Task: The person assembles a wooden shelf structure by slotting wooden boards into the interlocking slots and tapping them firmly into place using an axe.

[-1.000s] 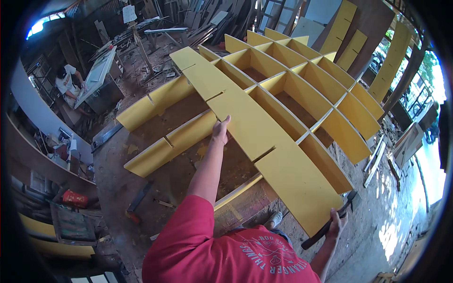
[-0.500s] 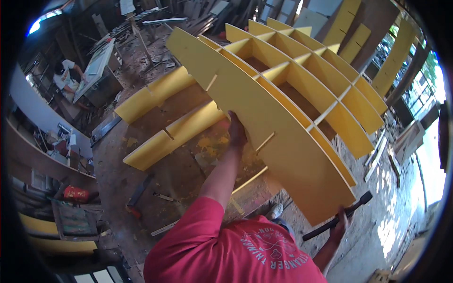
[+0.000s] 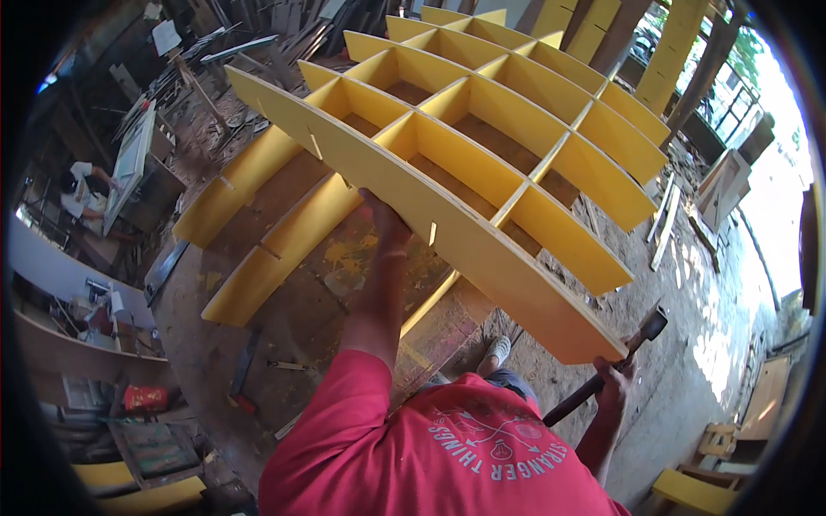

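A long curved yellow board with slots in its face stands on edge along the near side of a yellow lattice of interlocked boards. My left hand is closed on the board's lower edge near its middle, the fingertips partly hidden. At the board's near right end, my right hand is wrapped round the dark handle of a hammer. The hammer's head points up and to the right. Fingers of that hand touch or almost touch the board's corner. Two slotted yellow crosspieces stick out to the left.
The lattice rests over a paint-stained brown worktop. A red-ended tool lies on it. A person works at another bench at far left. Wood scraps litter the floor at right. Yellow boards lean at the back.
The curved board has tipped more upright against the lattice, so its face looks narrower. The hammer's head has swung upward in my right hand. My view has shifted to the right.
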### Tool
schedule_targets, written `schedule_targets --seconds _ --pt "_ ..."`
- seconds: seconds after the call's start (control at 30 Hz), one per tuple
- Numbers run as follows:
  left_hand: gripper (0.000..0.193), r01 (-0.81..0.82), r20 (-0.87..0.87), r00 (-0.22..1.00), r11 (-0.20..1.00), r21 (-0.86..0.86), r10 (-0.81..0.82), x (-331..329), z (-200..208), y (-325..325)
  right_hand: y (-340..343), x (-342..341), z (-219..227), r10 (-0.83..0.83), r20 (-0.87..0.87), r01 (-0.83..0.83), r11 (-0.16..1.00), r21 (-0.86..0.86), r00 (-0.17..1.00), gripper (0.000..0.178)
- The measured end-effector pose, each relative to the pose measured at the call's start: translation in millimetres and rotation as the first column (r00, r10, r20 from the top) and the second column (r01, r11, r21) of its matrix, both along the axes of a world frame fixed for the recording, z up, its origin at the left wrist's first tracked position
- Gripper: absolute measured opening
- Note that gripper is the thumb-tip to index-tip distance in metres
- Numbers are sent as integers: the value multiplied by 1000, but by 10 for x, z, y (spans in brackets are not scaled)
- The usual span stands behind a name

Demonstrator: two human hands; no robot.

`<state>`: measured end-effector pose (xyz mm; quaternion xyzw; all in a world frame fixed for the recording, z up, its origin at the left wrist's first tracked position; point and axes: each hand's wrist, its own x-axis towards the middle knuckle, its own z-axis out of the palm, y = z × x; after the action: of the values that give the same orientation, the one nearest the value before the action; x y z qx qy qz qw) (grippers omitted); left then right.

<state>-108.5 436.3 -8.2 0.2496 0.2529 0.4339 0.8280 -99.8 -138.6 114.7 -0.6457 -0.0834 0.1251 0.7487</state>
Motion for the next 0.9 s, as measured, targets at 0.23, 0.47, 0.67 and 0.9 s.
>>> schedule_targets --seconds 0.23,0.47,0.67,0.9 --pt "85 -88 -128 989 994 -67 79 117 61 -291 -346 206 111 38 -57 -44 994 -105 998 46" --pt "84 -40 60 997 997 -65 44 61 232 -711 -705 59 81 -18 -70 14 998 -55 997 47" --pt "79 8 -99 995 980 201 12 -14 225 -720 -726 10 101 -23 -110 21 1000 -17 994 46" --pt "53 -177 -134 974 982 64 184 20 74 -666 -602 -207 73 65 -143 -67 998 -9 988 53"
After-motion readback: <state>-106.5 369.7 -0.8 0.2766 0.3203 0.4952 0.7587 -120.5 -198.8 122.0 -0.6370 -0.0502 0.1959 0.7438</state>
